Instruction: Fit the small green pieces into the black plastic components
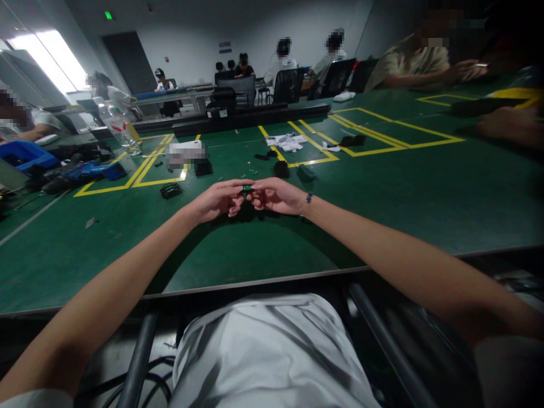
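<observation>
A small green piece (pixel 247 188), which looks like a bit of circuit board, is pinched between my two hands just above the green tabletop (pixel 263 249). My left hand (pixel 219 201) grips its left end with thumb and fingers. On the other end, the fingertips of my right hand (pixel 278 196) are closed. Most of the piece is hidden by my fingers. Beyond my hands lie small green scraps (pixel 251 171), a black block-shaped part (pixel 281 169) and a dark open case (pixel 306 173). A black tray with green parts (pixel 170 190) rests left of my left hand.
White paper slips (pixel 287 141) lie within yellow tape lines (pixel 317 162). A clear plastic bottle (pixel 119 127) and a blue power tool (pixel 96 170) are at the left. Long black bars (pixel 255 118) run along the back. Other people sit around, one (pixel 412 62) at the far right.
</observation>
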Tool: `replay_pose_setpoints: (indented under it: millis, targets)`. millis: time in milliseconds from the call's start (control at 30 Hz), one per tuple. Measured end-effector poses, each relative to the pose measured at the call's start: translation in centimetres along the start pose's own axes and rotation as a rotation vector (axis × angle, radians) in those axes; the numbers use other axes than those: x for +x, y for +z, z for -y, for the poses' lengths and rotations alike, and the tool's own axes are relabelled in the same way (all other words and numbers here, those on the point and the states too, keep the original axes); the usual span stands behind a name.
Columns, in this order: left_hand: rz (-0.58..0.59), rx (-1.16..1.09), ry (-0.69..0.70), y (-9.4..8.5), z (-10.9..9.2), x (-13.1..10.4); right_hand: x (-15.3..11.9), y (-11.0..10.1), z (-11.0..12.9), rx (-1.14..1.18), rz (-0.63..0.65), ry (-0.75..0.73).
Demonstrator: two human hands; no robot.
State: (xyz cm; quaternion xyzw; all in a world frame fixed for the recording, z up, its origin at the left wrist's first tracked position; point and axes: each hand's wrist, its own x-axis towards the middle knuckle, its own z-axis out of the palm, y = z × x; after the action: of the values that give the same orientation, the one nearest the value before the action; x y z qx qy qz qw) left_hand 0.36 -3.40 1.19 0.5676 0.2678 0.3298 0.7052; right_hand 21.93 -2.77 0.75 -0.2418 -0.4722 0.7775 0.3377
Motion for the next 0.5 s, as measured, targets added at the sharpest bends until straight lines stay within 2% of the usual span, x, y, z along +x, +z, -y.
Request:
replay_pose_setpoints:
  millis: [500]
  targets:
    - [0.039, -0.043, -0.021, -0.1, 0.09, -0.01, -0.01, -0.28, -0.23, -0.033, 0.105, 0.003]
